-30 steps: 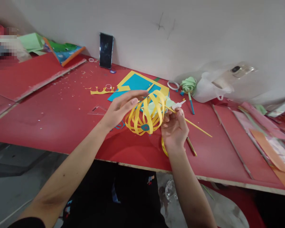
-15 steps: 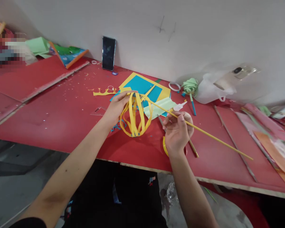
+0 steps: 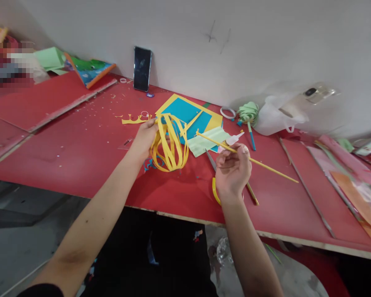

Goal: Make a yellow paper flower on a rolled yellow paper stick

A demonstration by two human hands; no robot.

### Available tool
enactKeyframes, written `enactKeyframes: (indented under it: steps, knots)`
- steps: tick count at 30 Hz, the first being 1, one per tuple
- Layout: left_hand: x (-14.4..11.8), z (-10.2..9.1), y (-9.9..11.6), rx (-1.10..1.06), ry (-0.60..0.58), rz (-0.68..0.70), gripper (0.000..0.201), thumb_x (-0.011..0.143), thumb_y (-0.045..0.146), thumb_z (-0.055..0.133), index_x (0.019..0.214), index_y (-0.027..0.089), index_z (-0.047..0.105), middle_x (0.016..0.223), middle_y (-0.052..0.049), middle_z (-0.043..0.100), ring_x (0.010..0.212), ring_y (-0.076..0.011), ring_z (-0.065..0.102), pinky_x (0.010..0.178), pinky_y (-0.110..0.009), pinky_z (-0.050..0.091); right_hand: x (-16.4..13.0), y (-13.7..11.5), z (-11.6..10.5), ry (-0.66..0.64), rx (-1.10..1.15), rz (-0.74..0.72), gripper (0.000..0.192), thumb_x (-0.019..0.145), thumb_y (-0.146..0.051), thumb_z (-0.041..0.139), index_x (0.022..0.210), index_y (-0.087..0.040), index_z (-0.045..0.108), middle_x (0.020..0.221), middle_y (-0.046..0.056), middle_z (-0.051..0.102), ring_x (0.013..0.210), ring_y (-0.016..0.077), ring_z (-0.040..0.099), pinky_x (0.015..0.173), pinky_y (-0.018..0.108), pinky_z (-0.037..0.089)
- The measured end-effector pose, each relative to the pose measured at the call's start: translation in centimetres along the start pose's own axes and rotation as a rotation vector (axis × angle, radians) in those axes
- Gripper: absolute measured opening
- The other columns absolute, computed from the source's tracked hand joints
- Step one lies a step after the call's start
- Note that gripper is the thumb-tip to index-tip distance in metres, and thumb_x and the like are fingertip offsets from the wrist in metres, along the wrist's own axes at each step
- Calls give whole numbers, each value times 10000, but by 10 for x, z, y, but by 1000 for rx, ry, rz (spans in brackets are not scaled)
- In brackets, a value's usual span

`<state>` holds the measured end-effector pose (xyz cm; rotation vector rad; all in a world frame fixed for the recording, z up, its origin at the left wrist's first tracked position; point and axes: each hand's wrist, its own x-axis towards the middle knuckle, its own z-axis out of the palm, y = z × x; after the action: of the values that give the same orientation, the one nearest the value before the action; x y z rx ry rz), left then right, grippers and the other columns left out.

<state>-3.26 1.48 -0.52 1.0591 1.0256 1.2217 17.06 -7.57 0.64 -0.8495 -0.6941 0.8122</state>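
Observation:
My left hand (image 3: 146, 138) grips the upper left side of a lantern-shaped cage of yellow paper strips (image 3: 170, 144), held over the red table. In my right hand (image 3: 235, 167) a thin yellow stick (image 3: 272, 169) is pinched between thumb and fingers. Its near-lantern end has a small knob and stands apart from the strips. Under my right hand lie scissors with yellow handles (image 3: 215, 192), partly covered, and a pencil (image 3: 252, 194). Pale green crepe paper (image 3: 202, 142) and a white-nozzled glue bottle (image 3: 235, 139) lie just beyond.
Blue and yellow sheets (image 3: 181, 109) lie behind the lantern, with yellow scraps (image 3: 136, 119) to their left. A phone (image 3: 142, 69) leans on the wall. Farther right are a tape roll (image 3: 228, 112), a green paper flower (image 3: 247, 113) and a white plastic bag (image 3: 276, 115).
The stick's end has come away from the lantern's top and is now apart from it. My left hand has shifted slightly left and tilted the lantern.

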Motion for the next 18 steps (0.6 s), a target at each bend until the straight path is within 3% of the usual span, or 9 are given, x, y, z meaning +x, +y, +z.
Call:
enactKeyframes:
  steps: [2,5,8,11,13,15,18]
  knots:
    - [7,-7,-1,73,68,58,290,825,353,590,1083,224,622,993,-71,709,1006,-265,667,864,-426,547,0,0,0,2,-1,-9,149,841,-349,619,839,-200,624,580,-47,561,449,76,504,403,205,353]
    - [5,-17,6,265,235,321,414,805,260,627,1212,260,549,1306,-62,580,1255,-253,515,1038,-411,439,-1,1,1,-5,-4,-47,148,865,-339,608,855,-194,638,600,-38,581,445,75,510,402,209,350]
    - [-23,-21,22,422,276,549,318,883,276,563,1200,265,539,1321,-48,558,1251,-222,502,1068,-376,403,-2,1,3,-9,-37,-62,151,871,-344,610,867,-197,647,639,-28,597,469,80,533,409,211,354]
    - [-62,-23,37,622,173,599,178,940,335,500,1062,253,601,1095,-32,653,1083,-203,583,1003,-337,436,-4,0,5,-14,-67,-48,150,866,-352,615,877,-207,653,677,-20,610,505,83,553,422,206,362]
    - [-78,-24,39,802,9,622,159,922,354,537,986,236,621,1029,-41,660,1032,-215,590,975,-355,446,-5,0,5,-27,-63,-41,143,862,-349,616,873,-211,654,701,-15,615,522,83,559,421,203,359]
    - [-83,-23,36,935,-157,646,197,909,373,561,1038,231,605,1087,-58,651,1090,-236,566,979,-388,443,-5,0,4,-48,-54,-34,137,860,-345,615,859,-213,652,717,-11,614,534,86,563,417,203,357]
    - [-75,-18,27,1071,-261,674,275,887,412,588,1088,225,569,1184,-83,625,1197,-265,506,1030,-436,397,-6,0,4,-83,-54,-34,140,869,-348,601,843,-218,646,719,-8,611,535,93,564,414,209,358]
